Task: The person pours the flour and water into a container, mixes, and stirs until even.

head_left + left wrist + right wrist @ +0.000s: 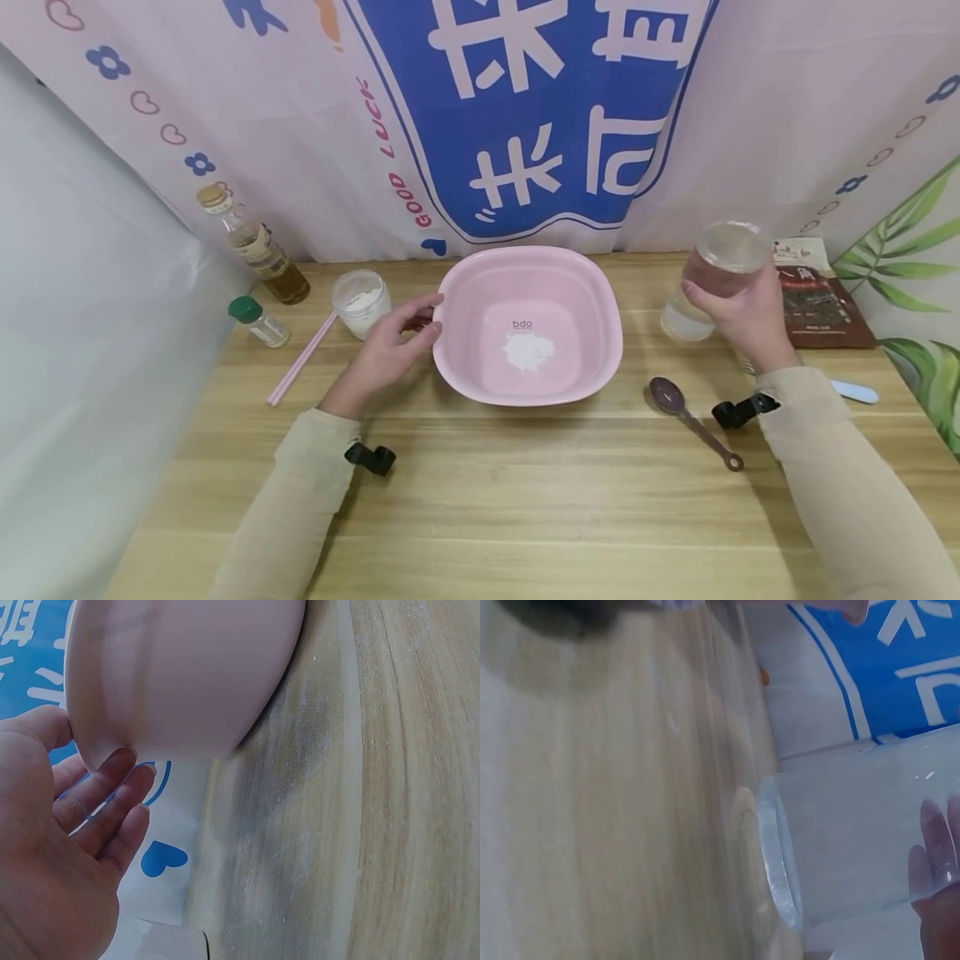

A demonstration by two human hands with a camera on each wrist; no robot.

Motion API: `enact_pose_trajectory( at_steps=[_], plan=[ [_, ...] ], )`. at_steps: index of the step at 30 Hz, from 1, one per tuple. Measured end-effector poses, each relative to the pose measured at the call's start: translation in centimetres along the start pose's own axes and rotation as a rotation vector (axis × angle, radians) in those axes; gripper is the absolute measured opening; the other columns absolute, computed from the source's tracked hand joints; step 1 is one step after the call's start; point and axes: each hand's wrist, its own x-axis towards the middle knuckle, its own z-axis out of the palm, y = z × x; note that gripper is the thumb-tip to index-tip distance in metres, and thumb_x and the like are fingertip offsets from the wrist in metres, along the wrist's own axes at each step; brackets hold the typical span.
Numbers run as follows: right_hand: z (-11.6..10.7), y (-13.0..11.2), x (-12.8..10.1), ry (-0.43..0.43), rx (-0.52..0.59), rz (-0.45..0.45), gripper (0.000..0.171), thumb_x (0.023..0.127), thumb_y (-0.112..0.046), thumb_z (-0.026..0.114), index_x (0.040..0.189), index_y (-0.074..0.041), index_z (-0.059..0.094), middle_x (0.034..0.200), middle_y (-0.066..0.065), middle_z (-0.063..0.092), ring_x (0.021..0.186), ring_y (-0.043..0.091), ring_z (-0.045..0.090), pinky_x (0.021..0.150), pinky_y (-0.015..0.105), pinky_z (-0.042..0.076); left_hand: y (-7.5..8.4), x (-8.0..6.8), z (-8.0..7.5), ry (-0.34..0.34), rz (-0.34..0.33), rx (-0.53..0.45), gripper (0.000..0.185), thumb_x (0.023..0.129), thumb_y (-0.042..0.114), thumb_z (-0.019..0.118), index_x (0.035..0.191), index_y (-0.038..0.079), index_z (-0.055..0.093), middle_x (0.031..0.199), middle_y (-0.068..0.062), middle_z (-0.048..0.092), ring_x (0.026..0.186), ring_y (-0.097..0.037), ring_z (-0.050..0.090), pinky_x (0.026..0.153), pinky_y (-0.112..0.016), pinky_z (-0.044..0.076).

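A pink basin (600, 292) sits mid-table with a small heap of white powder (528, 350) on its floor. My left hand (420, 321) lies against its left side. In the left wrist view its nearly straight fingers (112, 787) touch the basin's outer wall (180, 675) and the thumb is by the rim. To the right of the basin, my right hand (731, 304) grips a clear glass (712, 275) holding some water. The right wrist view shows the glass (855, 840) with fingertips (934, 840) behind it. I cannot tell whether its base touches the table.
A purple spoon (686, 417) lies right of the basin, near the right wrist. At the left stand a jar of white powder (362, 302), an oil bottle (258, 246) and a small green-capped bottle (258, 321), with pink sticks (300, 360) beside them. A brown packet (821, 300) lies far right.
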Motion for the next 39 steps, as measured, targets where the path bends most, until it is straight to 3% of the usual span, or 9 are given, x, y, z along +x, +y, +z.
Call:
enact_pose_trajectory(
  at_steps=[15,27,39],
  plan=[
    [0.3,-2.5,-2.4,-0.081,-0.025,-0.019,0.096,0.079,0.000,0.091,0.159,-0.025,0.044,0.137,-0.018,0.055,0.128,0.002,0.051,0.118,0.036,0.044,-0.1,-0.2,-0.2,-0.002,-0.010,-0.003,0.049,0.108,0.016,0.063,0.155,0.003,0.055,0.131,-0.023,0.069,0.122,-0.038,0.064,0.110,-0.056,0.053],
    [1.2,-4.6,-4.0,-0.168,0.064,-0.129,0.093,0.075,0.010,0.090,0.154,-0.017,0.050,0.129,-0.018,0.063,0.120,0.003,0.061,0.102,0.015,0.048,-0.3,-0.1,0.0,0.012,0.000,-0.002,0.049,0.108,0.015,0.064,0.154,0.003,0.056,0.129,-0.024,0.070,0.120,-0.038,0.065,0.107,-0.053,0.054],
    [2.3,-6.0,-4.4,-0.277,0.123,-0.196,0.090,0.073,0.015,0.088,0.152,-0.010,0.053,0.129,-0.013,0.067,0.120,0.008,0.064,0.103,0.016,0.050,-0.2,-0.1,0.0,0.007,0.009,0.005,0.049,0.108,0.015,0.063,0.155,0.002,0.055,0.130,-0.024,0.071,0.120,-0.038,0.066,0.109,-0.054,0.054]
  ],
)
